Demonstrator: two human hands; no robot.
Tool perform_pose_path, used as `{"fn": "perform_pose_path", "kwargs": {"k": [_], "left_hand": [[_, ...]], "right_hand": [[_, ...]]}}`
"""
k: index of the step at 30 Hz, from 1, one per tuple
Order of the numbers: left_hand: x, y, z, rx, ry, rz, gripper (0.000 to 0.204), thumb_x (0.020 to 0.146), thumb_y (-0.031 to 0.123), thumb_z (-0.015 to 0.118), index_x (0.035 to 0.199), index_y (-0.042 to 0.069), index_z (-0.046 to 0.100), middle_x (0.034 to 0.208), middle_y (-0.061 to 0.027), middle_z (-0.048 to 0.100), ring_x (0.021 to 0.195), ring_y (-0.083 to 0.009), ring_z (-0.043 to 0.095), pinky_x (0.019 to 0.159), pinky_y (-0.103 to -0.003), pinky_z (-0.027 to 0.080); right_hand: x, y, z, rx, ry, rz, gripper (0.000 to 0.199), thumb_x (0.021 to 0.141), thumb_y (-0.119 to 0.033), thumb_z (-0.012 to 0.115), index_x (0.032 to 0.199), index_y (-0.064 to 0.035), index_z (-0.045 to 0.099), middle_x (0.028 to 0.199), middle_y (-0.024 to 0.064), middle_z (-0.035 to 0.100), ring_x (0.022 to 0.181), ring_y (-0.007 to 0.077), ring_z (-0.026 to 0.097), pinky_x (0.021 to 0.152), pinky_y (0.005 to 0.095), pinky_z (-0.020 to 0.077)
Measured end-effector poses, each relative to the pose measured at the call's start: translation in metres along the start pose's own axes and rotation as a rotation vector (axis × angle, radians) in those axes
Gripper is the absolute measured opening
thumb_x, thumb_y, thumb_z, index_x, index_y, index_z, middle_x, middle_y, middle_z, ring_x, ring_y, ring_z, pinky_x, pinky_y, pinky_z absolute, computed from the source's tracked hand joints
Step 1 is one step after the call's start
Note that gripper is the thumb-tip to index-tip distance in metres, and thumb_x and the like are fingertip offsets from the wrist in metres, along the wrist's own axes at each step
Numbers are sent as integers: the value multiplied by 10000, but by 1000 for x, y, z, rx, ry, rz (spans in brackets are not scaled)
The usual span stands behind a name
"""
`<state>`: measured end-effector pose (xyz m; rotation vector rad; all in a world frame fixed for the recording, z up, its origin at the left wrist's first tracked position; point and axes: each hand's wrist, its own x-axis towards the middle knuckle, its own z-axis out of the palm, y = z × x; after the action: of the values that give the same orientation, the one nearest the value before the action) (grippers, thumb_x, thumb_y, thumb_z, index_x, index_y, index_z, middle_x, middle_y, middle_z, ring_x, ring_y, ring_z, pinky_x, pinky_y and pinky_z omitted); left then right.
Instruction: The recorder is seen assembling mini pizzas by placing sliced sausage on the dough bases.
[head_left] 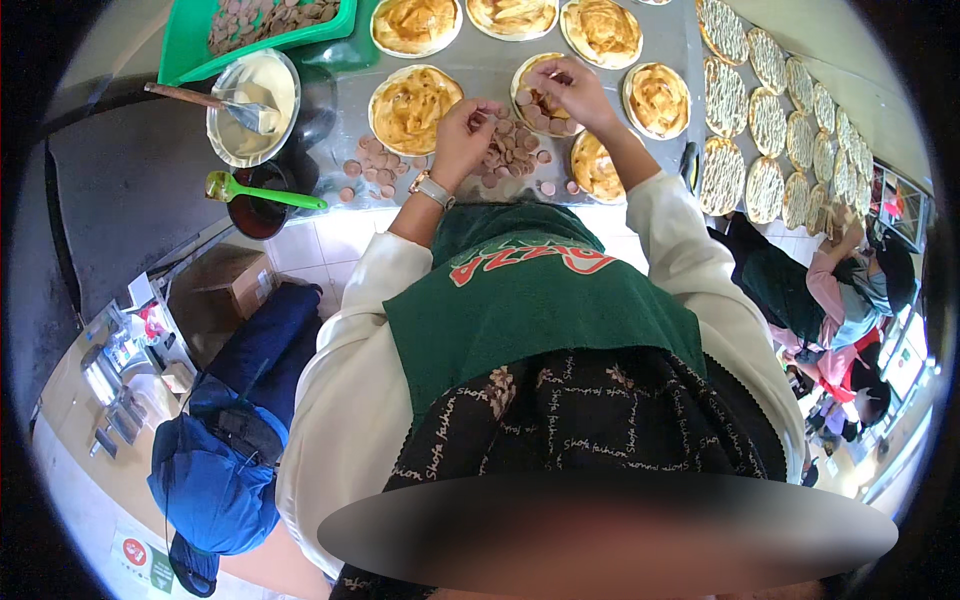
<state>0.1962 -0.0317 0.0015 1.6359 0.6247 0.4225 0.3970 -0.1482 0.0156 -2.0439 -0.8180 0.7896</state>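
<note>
My left hand (462, 135), with a watch at the wrist, holds several round sausage slices above a loose pile of slices (510, 150) on the metal table (480, 75). My right hand (570, 90) pinches one slice over a sauced pizza base (532, 92) that carries a few slices. Another sauced base (412, 107) lies just left of my left hand. More sauced bases sit around, one (597, 168) under my right forearm and one (657, 100) to the right.
A green crate (190, 40) of sausage slices stands far left. A bowl of white sauce with a spoon (252, 105) and a dark pot with a green spatula (262, 193) sit left. Plain bases (765, 120) line the right. A seated person (850, 290) is at right; a blue bag (215, 470) lies lower left.
</note>
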Motion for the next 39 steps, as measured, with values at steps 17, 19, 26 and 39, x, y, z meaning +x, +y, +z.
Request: {"fn": "perform_pose_path", "kwargs": {"k": [17, 19, 26, 39], "left_hand": [[3, 6, -8, 195, -31, -8, 253, 822, 33, 619, 1070, 41, 670, 933, -86, 653, 813, -180, 637, 754, -297, 521], [9, 10, -4, 261, -49, 20, 254, 815, 34, 617, 1062, 56, 673, 949, -99, 650, 830, -214, 643, 764, -322, 524], [46, 11, 13, 727, -114, 434, 226, 829, 86, 621, 1042, 116, 692, 1137, -108, 594, 1017, -309, 584, 829, -418, 497], [47, 11, 21, 900, -226, 417, 281, 905, 283, 600, 1150, 173, 680, 1195, -111, 565, 1064, -293, 532, 826, -443, 429]], "right_hand": [[34, 14, 0, -234, 90, -216, 119, 843, -111, 651, 954, -77, 679, 881, 115, 646, 820, 299, 646, 751, 378, 516], [36, 16, -4, -240, 117, -235, 130, 844, -97, 644, 967, -85, 687, 866, 111, 648, 815, 289, 649, 759, 368, 518], [28, 8, -8, -550, 5, -563, 354, 740, 31, 638, 1046, -134, 703, 1040, 80, 550, 1005, 253, 593, 832, 327, 511], [37, 12, -20, -218, 145, -311, 260, 751, 3, 675, 987, -101, 706, 924, 95, 624, 826, 272, 648, 751, 348, 546]]}}
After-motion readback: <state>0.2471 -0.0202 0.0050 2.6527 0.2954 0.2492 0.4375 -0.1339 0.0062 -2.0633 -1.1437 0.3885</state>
